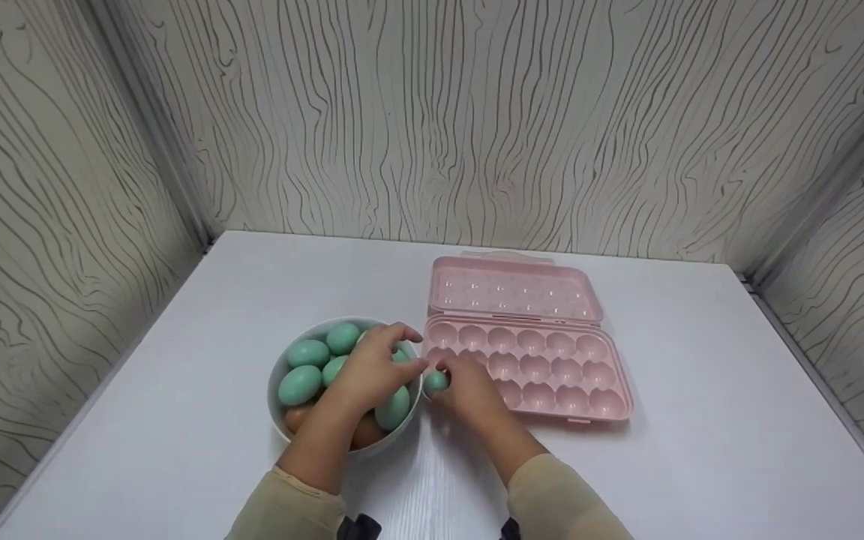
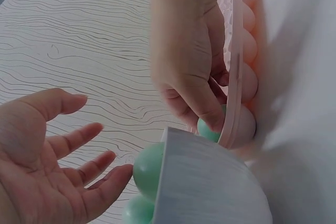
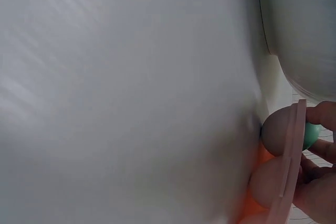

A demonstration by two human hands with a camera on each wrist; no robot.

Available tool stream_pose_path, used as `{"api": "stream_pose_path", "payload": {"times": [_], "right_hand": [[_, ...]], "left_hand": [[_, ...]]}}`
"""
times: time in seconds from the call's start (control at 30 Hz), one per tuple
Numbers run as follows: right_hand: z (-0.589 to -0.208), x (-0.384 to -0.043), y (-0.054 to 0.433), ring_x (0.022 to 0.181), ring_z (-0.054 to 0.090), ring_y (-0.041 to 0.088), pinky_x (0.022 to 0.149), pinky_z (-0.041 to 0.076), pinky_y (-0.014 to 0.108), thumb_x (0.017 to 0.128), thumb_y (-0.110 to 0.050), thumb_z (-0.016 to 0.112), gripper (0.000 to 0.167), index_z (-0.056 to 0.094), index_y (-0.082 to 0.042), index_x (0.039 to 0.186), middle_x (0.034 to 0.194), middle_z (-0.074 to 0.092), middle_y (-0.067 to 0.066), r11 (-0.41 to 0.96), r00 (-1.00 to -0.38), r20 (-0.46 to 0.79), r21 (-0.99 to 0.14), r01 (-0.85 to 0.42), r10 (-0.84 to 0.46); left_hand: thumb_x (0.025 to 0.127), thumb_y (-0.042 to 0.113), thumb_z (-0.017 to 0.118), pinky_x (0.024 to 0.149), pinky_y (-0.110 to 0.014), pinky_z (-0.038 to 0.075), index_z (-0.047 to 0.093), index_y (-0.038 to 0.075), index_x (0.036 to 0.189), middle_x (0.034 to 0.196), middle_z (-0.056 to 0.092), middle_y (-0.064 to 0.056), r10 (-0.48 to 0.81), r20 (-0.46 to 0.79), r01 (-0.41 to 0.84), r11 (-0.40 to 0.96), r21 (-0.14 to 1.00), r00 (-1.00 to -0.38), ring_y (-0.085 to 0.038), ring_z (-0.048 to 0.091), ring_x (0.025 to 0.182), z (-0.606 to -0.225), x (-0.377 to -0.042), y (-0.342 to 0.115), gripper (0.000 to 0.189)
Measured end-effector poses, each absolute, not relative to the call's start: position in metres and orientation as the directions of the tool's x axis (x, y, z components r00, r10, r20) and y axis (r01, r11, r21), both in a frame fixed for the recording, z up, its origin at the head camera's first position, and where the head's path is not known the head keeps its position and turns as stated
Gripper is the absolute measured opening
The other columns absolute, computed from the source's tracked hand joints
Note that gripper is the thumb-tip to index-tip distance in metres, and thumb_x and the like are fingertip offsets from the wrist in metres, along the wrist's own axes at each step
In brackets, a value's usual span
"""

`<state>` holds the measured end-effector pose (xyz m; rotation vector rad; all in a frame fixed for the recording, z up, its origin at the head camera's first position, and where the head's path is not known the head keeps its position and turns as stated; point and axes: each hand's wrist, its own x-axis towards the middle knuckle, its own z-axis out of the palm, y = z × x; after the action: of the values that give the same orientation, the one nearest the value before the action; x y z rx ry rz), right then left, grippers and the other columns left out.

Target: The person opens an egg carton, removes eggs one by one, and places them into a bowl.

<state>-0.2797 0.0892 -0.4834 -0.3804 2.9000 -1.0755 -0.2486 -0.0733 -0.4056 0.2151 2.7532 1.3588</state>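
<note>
My right hand point(image 1: 471, 388) pinches a green egg point(image 1: 436, 382) at the near-left cup of an open pink egg carton point(image 1: 622, 367). In the left wrist view, the thumb and fingers of that hand are around the egg point(image 2: 209, 131), which sits low in the cup. Over the right part of a white bowl point(image 2: 210, 187) hovers my left hand point(image 1: 373, 366), its fingers loosely spread and holding nothing. One of its fingertips appears close to a green egg point(image 2: 149, 170) in the bowl; contact cannot be told. Several green eggs point(image 1: 299, 385) lie above brown eggs point(image 1: 368, 432) there.
The carton's lid point(image 1: 514, 289) is folded back toward the rear wall point(image 1: 439, 127). Bowl and carton stand side by side on a white table point(image 1: 702, 450), almost touching. Patterned panels point(image 1: 34, 187) enclose the table at the back and both sides.
</note>
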Motion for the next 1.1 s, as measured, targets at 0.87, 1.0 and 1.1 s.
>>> {"api": "stream_pose_path", "payload": {"times": [0.87, 1.0, 1.1], "right_hand": [[-0.483, -0.286, 0.103, 0.075, 0.049, 0.015, 0.07, 0.043, 0.031, 0.07, -0.012, 0.071, 0.015, 0.063, -0.016, 0.082, 0.077, 0.056, -0.004, 0.652, -0.956, 0.084, -0.714, -0.254, -0.28], [-0.482, -0.287, 0.105, 0.076, 0.051, 0.014, 0.071, 0.045, 0.031, 0.069, -0.01, 0.07, 0.019, 0.063, -0.015, 0.086, 0.08, 0.058, -0.004, 0.619, -0.96, 0.063, -0.752, -0.225, -0.272], [-0.48, -0.288, 0.106, 0.078, 0.052, 0.014, 0.073, 0.046, 0.031, 0.07, -0.011, 0.069, 0.022, 0.063, -0.013, 0.091, 0.084, 0.059, -0.003, 0.598, -0.964, 0.062, -0.773, -0.211, -0.26]], "left_hand": [[0.084, 0.034, 0.064, 0.091, -0.045, 0.043, 0.057, 0.021, 0.114, 0.121, 0.049, -0.008, 0.151, -0.013, 0.079, 0.588, 0.805, -0.988, -0.026, 0.05, 0.104, -0.403, -0.248, -0.074, 0.033], [0.085, 0.033, 0.063, 0.091, -0.046, 0.042, 0.057, 0.02, 0.115, 0.121, 0.049, -0.008, 0.151, -0.016, 0.075, 0.579, 0.812, -0.988, -0.029, 0.05, 0.106, -0.402, -0.248, -0.075, 0.034], [0.084, 0.034, 0.063, 0.091, -0.046, 0.043, 0.057, 0.021, 0.114, 0.121, 0.049, -0.008, 0.149, -0.018, 0.073, 0.58, 0.812, -0.989, -0.028, 0.05, 0.107, -0.402, -0.248, -0.075, 0.033]]}}
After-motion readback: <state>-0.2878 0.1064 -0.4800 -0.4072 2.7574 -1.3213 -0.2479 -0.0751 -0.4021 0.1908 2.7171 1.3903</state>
